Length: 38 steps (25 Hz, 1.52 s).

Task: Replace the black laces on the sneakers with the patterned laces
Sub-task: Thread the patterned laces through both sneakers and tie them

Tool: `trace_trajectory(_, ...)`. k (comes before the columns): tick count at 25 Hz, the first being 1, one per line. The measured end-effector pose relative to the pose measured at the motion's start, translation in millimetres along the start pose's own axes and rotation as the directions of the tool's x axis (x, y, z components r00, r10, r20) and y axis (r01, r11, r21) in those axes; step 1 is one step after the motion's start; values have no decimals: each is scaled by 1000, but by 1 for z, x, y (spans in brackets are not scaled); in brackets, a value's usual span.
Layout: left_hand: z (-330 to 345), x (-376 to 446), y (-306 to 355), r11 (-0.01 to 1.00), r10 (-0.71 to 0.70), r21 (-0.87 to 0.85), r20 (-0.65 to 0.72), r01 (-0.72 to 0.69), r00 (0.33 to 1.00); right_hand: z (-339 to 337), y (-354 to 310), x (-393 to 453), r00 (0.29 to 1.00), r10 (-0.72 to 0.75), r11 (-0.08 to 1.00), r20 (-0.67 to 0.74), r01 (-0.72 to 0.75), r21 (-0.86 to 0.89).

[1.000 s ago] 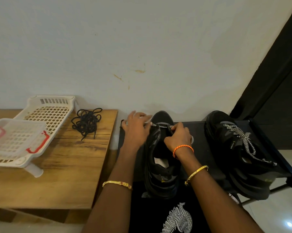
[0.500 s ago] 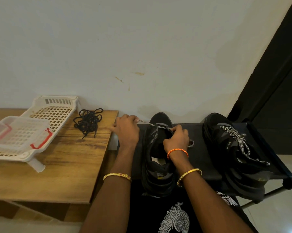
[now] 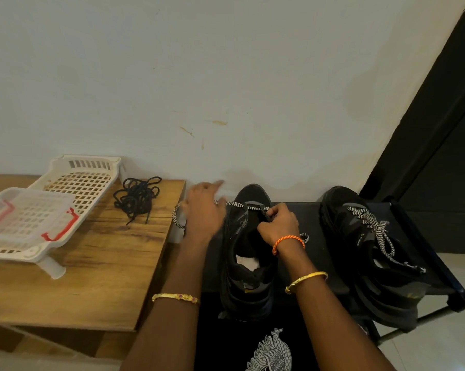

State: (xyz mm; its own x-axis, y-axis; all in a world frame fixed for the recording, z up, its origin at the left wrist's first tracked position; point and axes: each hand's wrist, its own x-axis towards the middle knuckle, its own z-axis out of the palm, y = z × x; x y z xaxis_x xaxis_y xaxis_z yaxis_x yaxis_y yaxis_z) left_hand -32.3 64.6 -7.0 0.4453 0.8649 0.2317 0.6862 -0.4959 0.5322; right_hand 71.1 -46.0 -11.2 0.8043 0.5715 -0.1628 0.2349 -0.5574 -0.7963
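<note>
A black sneaker (image 3: 246,266) stands toe to the wall on the black rack (image 3: 437,253). A black-and-white patterned lace (image 3: 235,204) runs across its toe eyelets. My left hand (image 3: 203,210), blurred, pulls the lace's left end out to the left, where a loop (image 3: 176,218) hangs past the rack's edge. My right hand (image 3: 278,223) pinches the lace at the right eyelet; the other end (image 3: 305,236) curls behind my wrist. A second black sneaker (image 3: 365,253) to the right wears a patterned lace. The black laces (image 3: 136,198) lie in a heap on the wooden table (image 3: 92,277).
A white plastic lattice rack (image 3: 81,180) and a clear lidded box with red clips (image 3: 25,218) sit at the table's back left. The wall stands directly behind the shoes. A dark door frame (image 3: 440,116) rises at the right. Pale floor tiles lie beyond the rack.
My left hand has moved left from the sneaker's toe, drawing the patterned lace out through the eyelet. My right hand stayed at the right eyelet.
</note>
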Motion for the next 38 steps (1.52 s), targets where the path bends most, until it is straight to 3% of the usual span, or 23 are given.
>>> trace_trajectory(2,15,-6,13,994,104,-35,161,-100,981,1,0,0,1000,14,999,-19,-13,37)
trace_trajectory(6,34,-6,19,977,1,-212,76,15,997,9,-1,-4,994,-3,996,-110,13,90)
trace_trajectory(9,39,-3,13,926,-69,-361,130,112,989,9,1,-3,992,0,993,-126,15,119)
trace_trajectory(16,31,-2,13,998,-54,13,-30,54,998,14,2,-5,982,-6,988,-190,35,150)
trace_trajectory(20,12,5,-6,928,-277,206,-169,309,946,13,2,-7,978,-33,992,-205,58,115)
trace_trajectory(23,3,7,-21,874,-414,209,-152,438,898,14,3,-4,992,-48,996,-120,56,70)
trace_trajectory(25,3,7,-18,898,-405,142,-99,416,909,1,1,5,999,-33,972,-36,40,231)
trace_trajectory(27,3,10,-10,952,-300,-56,12,300,954,-25,0,22,997,2,866,-80,38,498)
trace_trajectory(28,5,10,-6,969,-197,-133,91,208,976,-37,4,32,991,32,838,-127,43,543)
trace_trajectory(29,7,10,-2,978,-89,-170,176,119,980,-45,11,43,989,40,853,-142,40,520)
trace_trajectory(31,15,7,2,983,32,-180,297,23,954,-45,25,53,1000,-17,931,-5,17,364)
trace_trajectory(34,21,4,8,982,7,-182,284,47,959,-21,33,52,959,-144,989,243,129,78)
trace_trajectory(36,22,3,9,980,-9,-191,217,52,976,-21,29,53,969,-161,987,186,163,8)
trace_trajectory(38,24,4,6,975,-23,-212,189,64,982,-37,24,56,983,-173,985,-56,172,-25)
